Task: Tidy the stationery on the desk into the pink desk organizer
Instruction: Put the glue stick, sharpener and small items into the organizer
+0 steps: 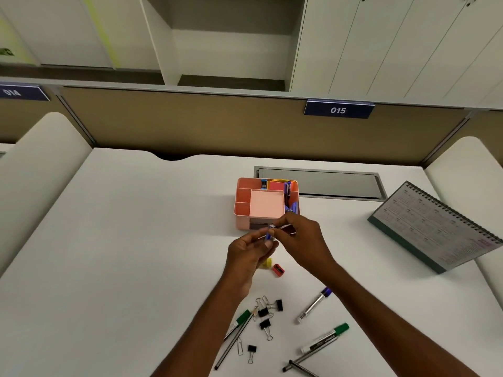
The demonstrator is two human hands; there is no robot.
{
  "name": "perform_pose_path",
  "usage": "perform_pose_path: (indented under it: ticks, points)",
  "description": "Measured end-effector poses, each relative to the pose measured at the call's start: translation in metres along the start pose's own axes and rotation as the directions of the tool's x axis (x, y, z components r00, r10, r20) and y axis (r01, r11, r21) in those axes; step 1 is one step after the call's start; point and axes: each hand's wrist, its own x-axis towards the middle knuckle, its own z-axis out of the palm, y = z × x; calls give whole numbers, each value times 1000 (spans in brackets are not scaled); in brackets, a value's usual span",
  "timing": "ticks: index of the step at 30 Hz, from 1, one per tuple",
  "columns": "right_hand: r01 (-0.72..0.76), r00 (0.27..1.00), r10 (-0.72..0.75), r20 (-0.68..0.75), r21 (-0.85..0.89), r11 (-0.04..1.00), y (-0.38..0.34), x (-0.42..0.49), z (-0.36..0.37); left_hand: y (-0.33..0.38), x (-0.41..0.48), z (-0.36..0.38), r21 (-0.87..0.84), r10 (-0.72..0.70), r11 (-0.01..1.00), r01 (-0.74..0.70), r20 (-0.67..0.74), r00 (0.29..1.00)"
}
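Both left hand (249,253) and right hand (304,240) fingers pinch an indistinct blue object (269,234) before the pink organizer (242,213); open tabletop (122,240) frame-left.

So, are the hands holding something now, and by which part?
Yes: the left hand and right hand together pinch a small blue object between them. Which part of it they grip is too blurred to tell.

Desk (122,240) free left of organizer (241,221); binder clips (265,312), markers (325,338) crowd near edge, calendar (432,227) blocks rt side.
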Motion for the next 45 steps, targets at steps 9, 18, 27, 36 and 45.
perform_pose_path:
  ticks: [9, 18, 27, 36, 45]
  points:
    - [178, 984, -174, 38, -204, 963, -29, 36, -13, 24, 26, 1, -337, -11, 941, 15, 14, 1000]
    - [413, 909, -393, 138, -413, 812, -56, 121, -42, 29, 49, 9, 404, 163, 909, -105, -113, 980]
    - [553, 831, -387, 399, -525, 647, -51, 190, -11, 6, 73, 15, 982, 202, 122, -144, 118, 972]
    - [666, 735, -244, 633, -607, 433, -31, 219, 13, 5, 83, 7, 986, 243, 90, -144, 118, 963]
    - [740, 673, -70, 737, -670, 60, -34, 232, 18, 5, 84, 9, 985, 242, 79, -155, 132, 961]
